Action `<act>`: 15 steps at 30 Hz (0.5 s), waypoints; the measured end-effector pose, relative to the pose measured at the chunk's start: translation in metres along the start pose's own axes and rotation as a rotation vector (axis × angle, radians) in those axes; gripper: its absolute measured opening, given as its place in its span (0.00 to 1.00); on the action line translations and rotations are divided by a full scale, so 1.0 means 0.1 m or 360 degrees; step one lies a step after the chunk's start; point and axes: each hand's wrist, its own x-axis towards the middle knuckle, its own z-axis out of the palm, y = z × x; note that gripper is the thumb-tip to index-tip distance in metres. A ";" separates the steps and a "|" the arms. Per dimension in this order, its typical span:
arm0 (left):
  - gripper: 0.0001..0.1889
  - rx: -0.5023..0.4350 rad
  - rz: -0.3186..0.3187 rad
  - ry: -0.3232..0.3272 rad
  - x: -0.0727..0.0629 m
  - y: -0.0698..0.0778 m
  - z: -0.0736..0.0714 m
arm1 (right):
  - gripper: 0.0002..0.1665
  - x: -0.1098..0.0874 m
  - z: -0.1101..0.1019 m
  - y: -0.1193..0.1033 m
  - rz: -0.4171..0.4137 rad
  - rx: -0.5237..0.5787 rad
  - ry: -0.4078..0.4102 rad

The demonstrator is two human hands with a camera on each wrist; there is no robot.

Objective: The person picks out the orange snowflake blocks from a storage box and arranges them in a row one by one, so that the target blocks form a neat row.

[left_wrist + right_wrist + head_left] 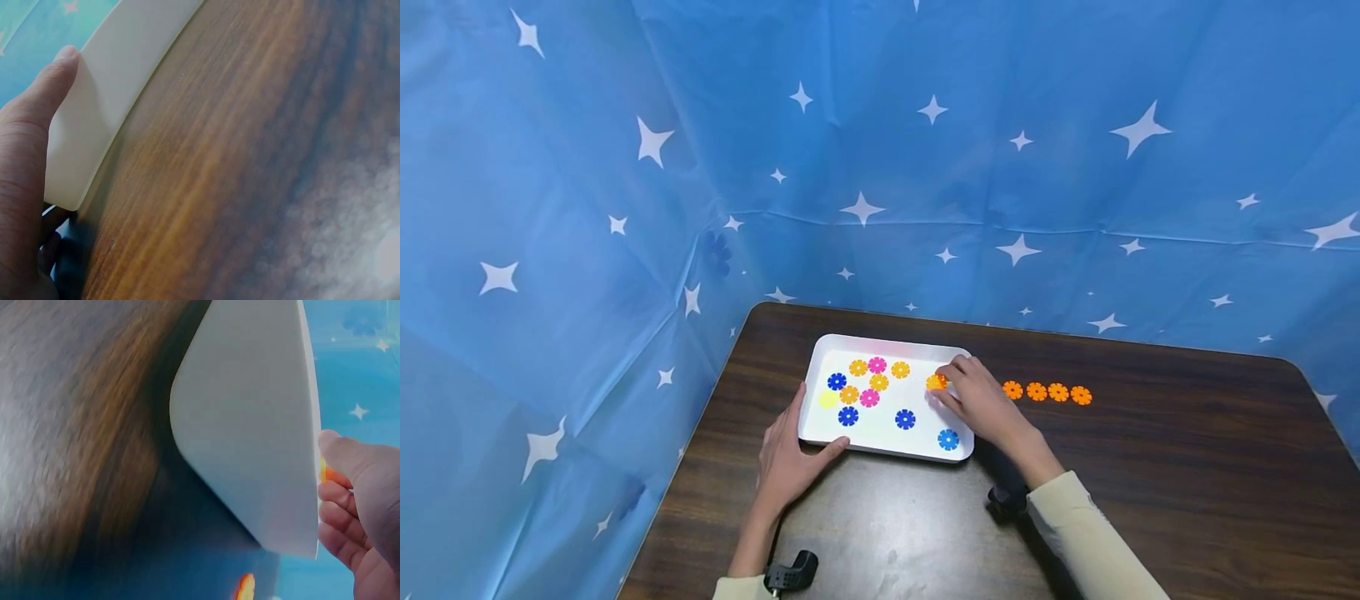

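Head, left hand: left hand (792,454) grips the near-left corner of the white tray (887,445), thumb along the front wall, fingers down the left side.
Head, right hand: right hand (981,400) over the tray's right end, thumb and fingertips nearly closed, pinching an orange disc (941,380).
Head, discs left of pinch: mixed pink, amber, yellow and dark blue discs (869,399), in the tray.
Head, disc below pinch: light blue disc (948,440), tray's near-right corner.
Head, right of right hand: row of four orange discs (1035,387) on the wood table (1187,450).
Left wrist, thumb: straight, against the tray wall; fingers mostly hidden.
Right wrist, fingers: bent behind the rim, orange showing by the thumb; exact contact hidden. Tray wall left of them.
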 end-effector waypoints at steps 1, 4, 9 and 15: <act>0.60 0.0006 -0.0002 -0.0002 0.00 0.00 0.00 | 0.22 -0.01 -0.01 0.02 0.0009 0.0004 0.0000; 0.60 0.0016 0.0000 -0.0004 0.00 0.00 0.00 | 0.22 -0.05 -0.04 0.06 0.0052 0.0011 0.0004; 0.60 0.0006 0.0003 0.0004 0.01 0.01 -0.01 | 0.23 -0.12 -0.09 0.13 0.0083 0.0007 0.0024; 0.60 0.0003 -0.0001 -0.0002 0.00 0.02 -0.01 | 0.23 -0.20 -0.12 0.25 0.0103 0.0012 0.0058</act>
